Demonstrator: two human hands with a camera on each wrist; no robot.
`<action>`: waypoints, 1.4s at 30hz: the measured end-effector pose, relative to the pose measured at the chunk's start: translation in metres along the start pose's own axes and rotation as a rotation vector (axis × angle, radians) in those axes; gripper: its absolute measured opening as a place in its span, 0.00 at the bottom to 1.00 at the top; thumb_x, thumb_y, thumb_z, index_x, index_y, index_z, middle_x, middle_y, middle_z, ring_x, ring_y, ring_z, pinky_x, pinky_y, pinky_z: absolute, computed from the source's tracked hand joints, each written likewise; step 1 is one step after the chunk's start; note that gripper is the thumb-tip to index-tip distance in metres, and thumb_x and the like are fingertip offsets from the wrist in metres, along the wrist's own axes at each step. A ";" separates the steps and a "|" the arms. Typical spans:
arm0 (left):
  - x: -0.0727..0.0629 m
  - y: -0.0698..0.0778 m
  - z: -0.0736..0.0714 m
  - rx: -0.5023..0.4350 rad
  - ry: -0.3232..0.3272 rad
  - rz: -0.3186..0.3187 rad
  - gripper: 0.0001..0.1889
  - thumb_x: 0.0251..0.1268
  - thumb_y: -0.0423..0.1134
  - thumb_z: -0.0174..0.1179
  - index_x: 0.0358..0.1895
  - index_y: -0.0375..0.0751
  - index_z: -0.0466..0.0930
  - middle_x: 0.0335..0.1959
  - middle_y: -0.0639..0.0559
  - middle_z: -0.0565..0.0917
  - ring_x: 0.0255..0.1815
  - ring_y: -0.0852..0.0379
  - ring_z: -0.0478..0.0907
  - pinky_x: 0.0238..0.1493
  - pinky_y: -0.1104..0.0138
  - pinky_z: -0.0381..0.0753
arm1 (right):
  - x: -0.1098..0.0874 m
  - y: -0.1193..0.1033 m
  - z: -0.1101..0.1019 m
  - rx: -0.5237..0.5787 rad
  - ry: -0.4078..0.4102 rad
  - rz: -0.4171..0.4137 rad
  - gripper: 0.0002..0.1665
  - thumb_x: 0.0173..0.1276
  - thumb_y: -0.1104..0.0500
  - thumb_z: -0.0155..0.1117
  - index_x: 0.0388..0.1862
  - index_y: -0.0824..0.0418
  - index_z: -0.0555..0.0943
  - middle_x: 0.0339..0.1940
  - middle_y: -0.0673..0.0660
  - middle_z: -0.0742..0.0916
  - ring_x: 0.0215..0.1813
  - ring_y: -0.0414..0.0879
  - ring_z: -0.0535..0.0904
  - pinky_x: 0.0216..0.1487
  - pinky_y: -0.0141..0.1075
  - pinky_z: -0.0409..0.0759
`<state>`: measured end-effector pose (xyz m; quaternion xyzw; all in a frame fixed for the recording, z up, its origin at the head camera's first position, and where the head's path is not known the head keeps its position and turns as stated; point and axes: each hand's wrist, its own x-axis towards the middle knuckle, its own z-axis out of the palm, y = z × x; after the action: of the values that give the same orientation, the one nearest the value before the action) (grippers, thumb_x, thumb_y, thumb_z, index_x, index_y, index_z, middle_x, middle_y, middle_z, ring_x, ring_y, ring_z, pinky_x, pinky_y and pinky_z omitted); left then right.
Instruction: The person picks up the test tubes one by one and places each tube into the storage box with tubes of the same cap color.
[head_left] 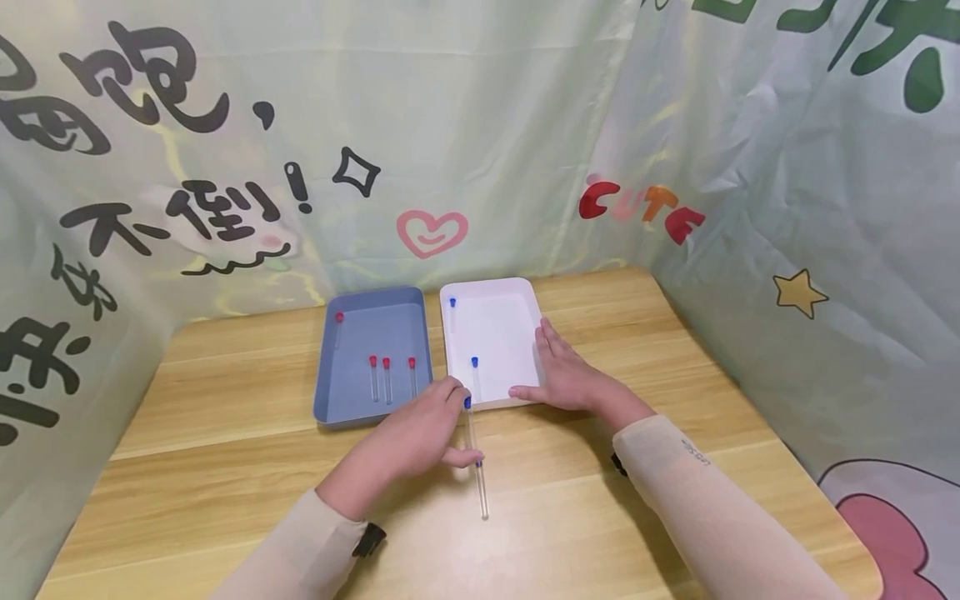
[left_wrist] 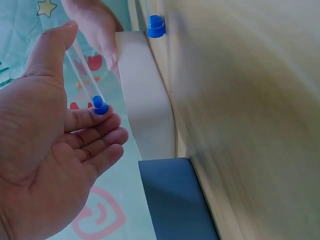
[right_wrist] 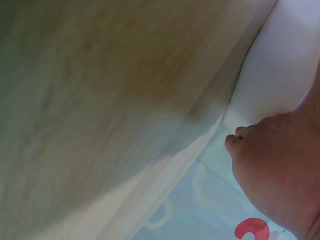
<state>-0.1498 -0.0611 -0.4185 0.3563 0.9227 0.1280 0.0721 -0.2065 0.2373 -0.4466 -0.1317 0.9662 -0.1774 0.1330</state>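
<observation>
My left hand (head_left: 427, 429) pinches a blue-capped test tube (left_wrist: 85, 72) between thumb and index finger, just in front of the trays. Its cap sits at the index fingertip; the other fingers extend loosely. Beneath it, a second blue-capped tube (head_left: 482, 493) lies on the table. My right hand (head_left: 566, 375) rests against the right side of the white tray (head_left: 504, 329), thumb at the front corner. Inside that tray are two tubes with blue caps, one far back (head_left: 452, 303) and one nearer (head_left: 475, 363). In the right wrist view the right hand (right_wrist: 275, 165) is partly cut off.
Left of the white tray stands a blue-grey tray (head_left: 378, 329) with several red-capped tubes (head_left: 387, 382). Both sit on a wooden table (head_left: 247, 433). A printed curtain (head_left: 510, 167) hangs behind and along the sides.
</observation>
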 end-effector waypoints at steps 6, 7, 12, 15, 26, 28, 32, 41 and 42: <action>0.011 -0.002 0.000 0.014 -0.001 -0.014 0.50 0.69 0.71 0.67 0.77 0.31 0.71 0.74 0.40 0.76 0.72 0.44 0.76 0.75 0.52 0.82 | -0.002 0.000 0.000 0.010 -0.002 -0.008 0.83 0.67 0.16 0.61 0.90 0.70 0.34 0.93 0.64 0.33 0.94 0.61 0.32 0.93 0.60 0.48; 0.013 -0.003 0.000 0.014 0.000 -0.013 0.50 0.69 0.70 0.67 0.77 0.31 0.71 0.74 0.39 0.76 0.72 0.44 0.76 0.76 0.52 0.82 | -0.002 0.000 0.000 0.010 -0.002 -0.008 0.83 0.66 0.16 0.61 0.90 0.70 0.34 0.93 0.64 0.33 0.94 0.61 0.32 0.93 0.60 0.49; 0.021 -0.010 0.000 0.006 0.019 -0.005 0.49 0.69 0.68 0.69 0.76 0.29 0.71 0.72 0.38 0.75 0.71 0.43 0.76 0.77 0.52 0.81 | -0.002 -0.001 -0.001 0.010 0.003 -0.005 0.82 0.67 0.17 0.62 0.90 0.70 0.34 0.93 0.64 0.33 0.94 0.62 0.33 0.92 0.61 0.49; 0.024 -0.014 0.000 0.000 0.027 -0.018 0.49 0.69 0.68 0.69 0.76 0.29 0.71 0.72 0.38 0.75 0.71 0.44 0.76 0.76 0.53 0.81 | -0.001 -0.001 -0.001 0.011 -0.002 -0.001 0.81 0.68 0.19 0.63 0.90 0.70 0.34 0.93 0.64 0.33 0.94 0.62 0.33 0.92 0.61 0.49; 0.042 -0.023 -0.001 -0.023 0.053 -0.041 0.49 0.67 0.67 0.72 0.76 0.31 0.71 0.72 0.40 0.76 0.67 0.46 0.77 0.72 0.54 0.84 | 0.001 0.001 0.000 -0.015 -0.008 -0.005 0.82 0.67 0.16 0.60 0.90 0.69 0.33 0.93 0.64 0.33 0.94 0.61 0.32 0.93 0.59 0.49; 0.045 -0.023 -0.001 -0.030 0.053 -0.041 0.48 0.67 0.66 0.72 0.76 0.31 0.71 0.71 0.40 0.76 0.66 0.47 0.77 0.71 0.54 0.85 | 0.001 0.001 0.000 -0.013 -0.008 -0.005 0.82 0.67 0.16 0.60 0.90 0.69 0.33 0.93 0.63 0.32 0.94 0.61 0.32 0.93 0.59 0.49; 0.052 -0.023 -0.003 -0.038 0.042 -0.061 0.48 0.68 0.68 0.70 0.77 0.33 0.71 0.73 0.41 0.76 0.68 0.47 0.77 0.72 0.55 0.84 | 0.001 0.002 0.000 -0.004 0.001 -0.014 0.81 0.68 0.17 0.61 0.89 0.70 0.34 0.93 0.64 0.33 0.94 0.61 0.32 0.93 0.59 0.50; 0.064 -0.025 -0.004 -0.037 0.028 -0.065 0.48 0.70 0.68 0.68 0.78 0.33 0.70 0.75 0.40 0.75 0.72 0.45 0.76 0.77 0.53 0.81 | 0.001 0.003 0.001 -0.003 -0.002 -0.015 0.82 0.67 0.16 0.60 0.90 0.70 0.34 0.93 0.64 0.33 0.94 0.60 0.32 0.93 0.59 0.50; 0.065 -0.025 -0.003 -0.035 0.030 -0.065 0.48 0.70 0.68 0.67 0.78 0.33 0.70 0.75 0.40 0.75 0.72 0.46 0.76 0.77 0.53 0.81 | 0.001 0.002 0.001 -0.003 -0.001 -0.016 0.82 0.67 0.16 0.61 0.90 0.71 0.34 0.93 0.64 0.33 0.94 0.61 0.33 0.92 0.59 0.50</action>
<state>-0.2149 -0.0356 -0.4254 0.3226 0.9325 0.1470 0.0684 -0.2074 0.2390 -0.4485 -0.1395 0.9653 -0.1769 0.1317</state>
